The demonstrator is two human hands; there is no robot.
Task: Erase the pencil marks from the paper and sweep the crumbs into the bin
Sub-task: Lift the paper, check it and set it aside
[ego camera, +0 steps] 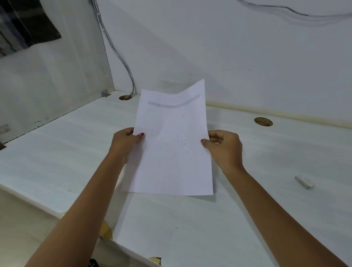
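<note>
White walls close in a corner around a white desk (257, 221), whose front edge runs diagonally from the left side down to the bottom of the view, with chipped, yellowish spots along it. A sheet of paper (173, 170) is held over the middle of the desk by both hands. The left hand (124, 144) pinches the sheet's left edge, thumb on top and fingers curled beneath. The right hand (226, 149) pinches the right edge the same way. The sheet sags into a shallow trough between them, and its far corners lift toward the back wall. Its near edge casts a narrow shadow on the desk; whether it touches the surface cannot be told.

A grey pencil band (173, 103) crosses the top of the sheet, and dark crumbs (182, 145) are scattered down its middle. A white eraser (304, 182) lies on the desk well to the right of the sheet, apart from the right forearm. Two round cable holes pierce the desk near the walls, one (125, 97) in the corner with a cable (122, 60) dropping into it, the other (263, 121) off to the right. Bare desktop stretches on both sides of the arms.
</note>
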